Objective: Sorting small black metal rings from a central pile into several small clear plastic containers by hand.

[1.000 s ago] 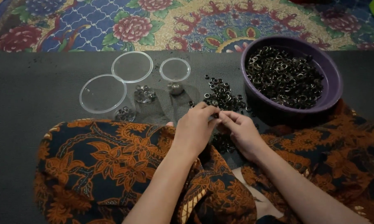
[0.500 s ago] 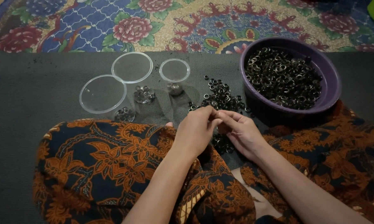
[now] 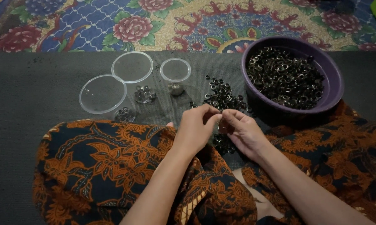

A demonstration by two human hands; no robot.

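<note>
my left hand [image 3: 196, 125] fingers pinched on a small metal ring | my right hand [image 3: 242, 131] fingers pinched on the same ring [image 3: 219, 123], tips meeting over my lap | loose ring pile [image 3: 222, 95] on the grey mat just ahead, purple bowl [image 3: 334, 89] nearer my right

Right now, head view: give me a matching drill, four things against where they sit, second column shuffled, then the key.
Things:
1. purple bowl
2. largest clear cup
3. loose pile of metal rings
4. smallest clear cup

Places:
A. on the mat between the cups and the bowl
B. far right, full of metal rings
C. farthest left of the three cups
D. nearest the ring pile among the cups

Pairs: 1-B, 2-C, 3-A, 4-D
</note>
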